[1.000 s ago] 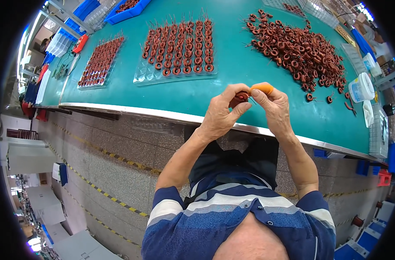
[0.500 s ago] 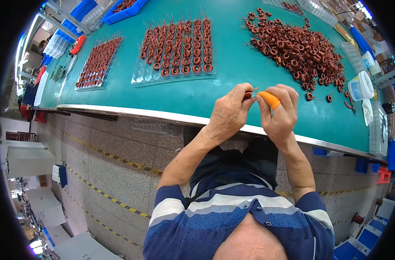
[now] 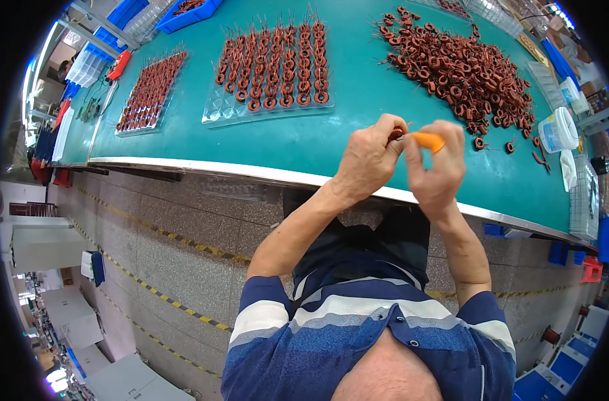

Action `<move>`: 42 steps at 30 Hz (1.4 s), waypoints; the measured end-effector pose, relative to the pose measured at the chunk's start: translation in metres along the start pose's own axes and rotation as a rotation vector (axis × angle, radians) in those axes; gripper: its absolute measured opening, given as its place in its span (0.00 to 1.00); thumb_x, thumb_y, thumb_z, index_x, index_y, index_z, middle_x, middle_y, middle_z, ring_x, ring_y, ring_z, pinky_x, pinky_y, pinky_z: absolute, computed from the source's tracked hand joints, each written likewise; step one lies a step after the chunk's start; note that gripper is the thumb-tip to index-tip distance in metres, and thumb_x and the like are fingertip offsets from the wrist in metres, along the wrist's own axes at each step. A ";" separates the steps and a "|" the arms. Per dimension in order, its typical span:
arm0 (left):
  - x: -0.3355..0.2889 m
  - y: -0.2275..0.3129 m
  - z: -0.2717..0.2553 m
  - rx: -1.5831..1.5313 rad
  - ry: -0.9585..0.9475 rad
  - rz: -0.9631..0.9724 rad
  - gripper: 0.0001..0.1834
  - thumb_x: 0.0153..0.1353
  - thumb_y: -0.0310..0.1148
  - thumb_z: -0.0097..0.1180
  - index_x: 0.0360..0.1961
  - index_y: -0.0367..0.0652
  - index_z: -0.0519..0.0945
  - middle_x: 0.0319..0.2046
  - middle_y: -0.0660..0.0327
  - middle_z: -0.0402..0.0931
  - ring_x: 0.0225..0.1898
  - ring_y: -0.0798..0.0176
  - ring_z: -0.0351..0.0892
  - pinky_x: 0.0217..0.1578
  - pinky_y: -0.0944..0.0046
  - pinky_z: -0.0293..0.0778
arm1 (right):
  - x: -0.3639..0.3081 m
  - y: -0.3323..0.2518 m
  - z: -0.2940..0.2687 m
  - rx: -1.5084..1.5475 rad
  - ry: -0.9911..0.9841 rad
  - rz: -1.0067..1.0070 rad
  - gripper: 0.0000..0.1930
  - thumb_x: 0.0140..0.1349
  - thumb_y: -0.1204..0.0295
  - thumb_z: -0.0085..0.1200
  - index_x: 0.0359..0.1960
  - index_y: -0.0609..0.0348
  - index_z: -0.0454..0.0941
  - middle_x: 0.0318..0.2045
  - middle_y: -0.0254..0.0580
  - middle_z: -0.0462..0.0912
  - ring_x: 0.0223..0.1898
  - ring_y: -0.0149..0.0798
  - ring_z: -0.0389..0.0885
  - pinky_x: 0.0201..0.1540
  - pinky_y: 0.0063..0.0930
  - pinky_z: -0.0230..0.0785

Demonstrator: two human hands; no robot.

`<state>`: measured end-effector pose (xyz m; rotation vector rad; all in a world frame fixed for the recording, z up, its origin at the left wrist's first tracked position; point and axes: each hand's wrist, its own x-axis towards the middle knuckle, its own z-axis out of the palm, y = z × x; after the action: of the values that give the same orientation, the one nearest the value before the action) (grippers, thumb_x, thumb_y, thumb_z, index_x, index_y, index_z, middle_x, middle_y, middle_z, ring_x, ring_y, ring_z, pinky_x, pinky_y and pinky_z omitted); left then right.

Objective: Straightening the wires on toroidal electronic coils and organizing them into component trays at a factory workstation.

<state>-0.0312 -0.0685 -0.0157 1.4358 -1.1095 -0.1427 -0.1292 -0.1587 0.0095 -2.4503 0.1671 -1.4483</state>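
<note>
My left hand (image 3: 370,157) pinches a red-brown ring coil (image 3: 396,134) between thumb and fingers, just above the front part of the green table. Close against it, my right hand (image 3: 439,170) wears an orange finger cot (image 3: 429,141). Its fingers are pressed together at the coil's right side, where a thin wire end sticks up. Motion smears the right hand, and what lies between its fingertips is hidden. Ahead and to the left, a clear plastic tray (image 3: 214,119) holds rows of similar coils with upright leads; several front-left pockets are bare.
A big pile of loose coils (image 3: 458,77) covers the table's right side. Another filled clear tray (image 3: 144,128) lies left. A white tub (image 3: 558,131) and a small red-handled tool (image 3: 541,157) are at right. A blue bin (image 3: 187,17) stands at the back. The white table edge (image 3: 251,170) runs before me.
Both hands have shifted slightly right and up, with the coil still in the left. My right hand has turned and its orange-covered finger now points left at the coil.
</note>
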 end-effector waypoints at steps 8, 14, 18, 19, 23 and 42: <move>-0.004 0.013 -0.015 -0.362 -0.157 -0.357 0.10 0.64 0.31 0.53 0.44 0.38 0.73 0.17 0.69 0.68 0.17 0.77 0.64 0.17 0.74 0.60 | -0.004 0.018 -0.002 0.516 -0.195 0.692 0.10 0.59 0.69 0.59 0.26 0.64 0.77 0.26 0.32 0.76 0.30 0.26 0.72 0.32 0.21 0.63; -0.008 0.005 -0.016 -0.374 -0.145 -0.373 0.10 0.66 0.31 0.49 0.44 0.37 0.72 0.18 0.67 0.68 0.17 0.76 0.65 0.17 0.73 0.62 | -0.006 0.014 0.003 0.321 -0.154 0.454 0.07 0.56 0.72 0.59 0.27 0.63 0.78 0.28 0.38 0.76 0.32 0.36 0.74 0.34 0.28 0.65; -0.005 0.010 -0.013 -0.349 -0.078 -0.416 0.09 0.66 0.31 0.47 0.42 0.37 0.73 0.17 0.67 0.68 0.16 0.75 0.66 0.17 0.71 0.62 | -0.010 0.015 0.009 0.039 -0.016 0.034 0.05 0.54 0.74 0.61 0.26 0.63 0.78 0.28 0.41 0.75 0.35 0.42 0.74 0.34 0.32 0.66; -0.004 0.011 -0.012 -0.337 -0.072 -0.431 0.09 0.66 0.31 0.47 0.42 0.37 0.73 0.17 0.67 0.68 0.16 0.75 0.65 0.17 0.71 0.62 | -0.010 0.016 0.009 -0.012 0.001 -0.042 0.06 0.54 0.74 0.61 0.26 0.63 0.78 0.28 0.41 0.76 0.34 0.42 0.74 0.34 0.31 0.66; -0.011 0.008 -0.011 -0.435 -0.090 -0.373 0.09 0.66 0.29 0.45 0.44 0.36 0.71 0.17 0.67 0.66 0.16 0.75 0.64 0.17 0.72 0.62 | -0.006 0.022 0.002 0.418 -0.207 0.548 0.09 0.57 0.71 0.60 0.26 0.64 0.77 0.27 0.39 0.77 0.31 0.34 0.74 0.33 0.28 0.66; -0.012 0.010 -0.014 -0.478 -0.182 -0.252 0.14 0.68 0.32 0.46 0.51 0.37 0.67 0.22 0.65 0.68 0.22 0.73 0.67 0.24 0.72 0.67 | -0.025 0.005 -0.002 0.411 -0.131 0.445 0.12 0.63 0.68 0.55 0.31 0.67 0.80 0.28 0.40 0.82 0.29 0.27 0.77 0.31 0.23 0.69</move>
<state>-0.0334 -0.0479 -0.0099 1.1366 -0.9521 -0.6830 -0.1433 -0.1580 -0.0119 -2.0023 0.3266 -1.0105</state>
